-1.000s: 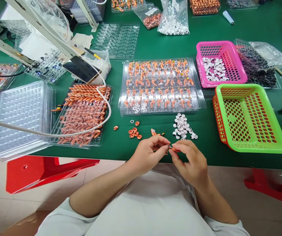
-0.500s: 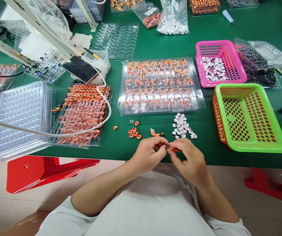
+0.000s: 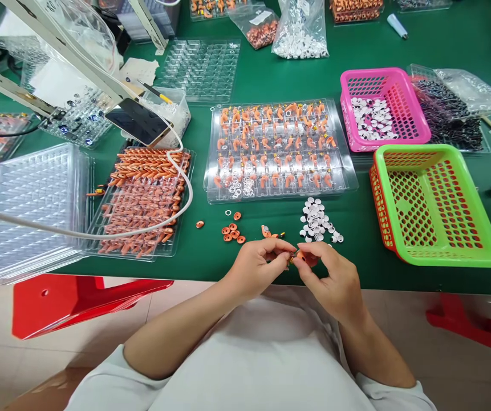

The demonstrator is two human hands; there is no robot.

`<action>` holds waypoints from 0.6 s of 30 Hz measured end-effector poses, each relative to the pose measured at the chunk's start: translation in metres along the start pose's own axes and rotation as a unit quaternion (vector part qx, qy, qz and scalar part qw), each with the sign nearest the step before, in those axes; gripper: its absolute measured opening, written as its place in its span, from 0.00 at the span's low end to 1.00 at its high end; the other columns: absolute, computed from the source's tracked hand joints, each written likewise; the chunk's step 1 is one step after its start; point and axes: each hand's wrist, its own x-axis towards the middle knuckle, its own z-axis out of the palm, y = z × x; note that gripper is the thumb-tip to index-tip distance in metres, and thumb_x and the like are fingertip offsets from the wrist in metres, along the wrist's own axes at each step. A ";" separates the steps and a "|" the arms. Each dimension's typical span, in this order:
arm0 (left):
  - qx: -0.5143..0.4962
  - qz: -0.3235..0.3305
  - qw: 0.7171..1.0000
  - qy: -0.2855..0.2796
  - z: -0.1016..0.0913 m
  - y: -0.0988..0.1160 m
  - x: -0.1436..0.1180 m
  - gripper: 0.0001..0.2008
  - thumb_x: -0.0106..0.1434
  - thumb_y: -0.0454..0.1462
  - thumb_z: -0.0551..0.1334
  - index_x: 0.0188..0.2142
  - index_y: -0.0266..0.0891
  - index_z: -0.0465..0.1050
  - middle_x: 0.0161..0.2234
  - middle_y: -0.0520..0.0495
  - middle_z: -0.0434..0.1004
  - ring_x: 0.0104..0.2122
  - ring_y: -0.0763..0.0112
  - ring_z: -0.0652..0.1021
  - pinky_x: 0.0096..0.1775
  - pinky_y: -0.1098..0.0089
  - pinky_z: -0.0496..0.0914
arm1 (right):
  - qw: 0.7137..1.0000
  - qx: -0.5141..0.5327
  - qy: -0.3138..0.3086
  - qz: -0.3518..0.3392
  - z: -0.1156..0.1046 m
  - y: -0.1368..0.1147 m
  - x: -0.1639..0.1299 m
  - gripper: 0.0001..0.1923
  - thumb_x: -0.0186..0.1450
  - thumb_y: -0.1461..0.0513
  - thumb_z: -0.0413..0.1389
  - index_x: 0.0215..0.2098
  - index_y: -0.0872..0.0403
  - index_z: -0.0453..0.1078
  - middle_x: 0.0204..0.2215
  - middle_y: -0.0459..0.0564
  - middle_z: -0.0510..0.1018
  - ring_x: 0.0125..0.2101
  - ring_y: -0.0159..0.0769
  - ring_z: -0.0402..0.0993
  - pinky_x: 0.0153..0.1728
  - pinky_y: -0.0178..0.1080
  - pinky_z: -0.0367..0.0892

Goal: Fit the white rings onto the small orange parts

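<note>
My left hand [image 3: 259, 267] and my right hand [image 3: 331, 281] meet at the table's near edge, fingertips pinched together on one small orange part [image 3: 297, 257]. Most of that part is hidden by my fingers. Just beyond my hands lie a few loose orange rings [image 3: 231, 231], a couple of orange pieces [image 3: 267, 232] and a small heap of white caps [image 3: 317, 222]. Behind them a clear tray [image 3: 338, 184] holds rows of orange parts.
A clear tray of orange sticks [image 3: 142, 197] and a stack of empty clear trays [image 3: 31, 200] lie to the left, crossed by a white cable [image 3: 100, 234]. A green basket [image 3: 435, 205] and a pink basket [image 3: 384, 108] with white caps stand right. Bags line the back.
My hands have stayed at the same spot; the fingers have shifted slightly around the small orange part. The view has tilted a little.
</note>
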 end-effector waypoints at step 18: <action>0.010 0.006 1.000 -0.006 -0.002 0.006 -0.001 0.09 0.59 0.34 0.61 0.36 0.34 0.78 0.30 0.46 0.80 0.27 0.73 0.76 0.30 0.73 0.72 | 0.994 0.058 -0.051 0.081 -0.009 -0.003 -0.009 0.18 0.65 0.66 0.59 0.52 0.48 0.69 0.38 0.45 0.80 0.33 0.33 0.77 0.37 0.35 0.73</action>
